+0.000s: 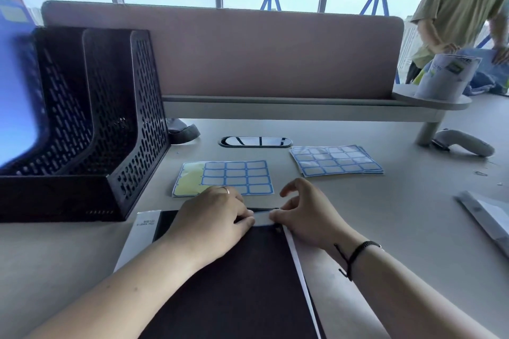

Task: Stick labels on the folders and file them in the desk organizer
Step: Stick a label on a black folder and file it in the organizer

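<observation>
A black folder [234, 283] with a white spine strip lies flat on the desk before me. At its far right corner sits a white label [261, 218], held between both hands. My left hand [212, 217] rests on the folder and its fingertips press the label's left end. My right hand [305, 215] pinches the label's right end, the other fingers lifted. Just beyond lies a partly used label sheet [237, 177] with blue-bordered labels. A black mesh desk organizer [110, 118] stands at the left, with a blue folder [13, 85] in its leftmost slot.
A stack of label sheets [336, 159] lies at the right. A white handheld device [465, 143] and plastic packaging [487, 217] sit further right. A pink divider [248, 55] with a shelf closes the back. Another person [462, 8] stands at the far right.
</observation>
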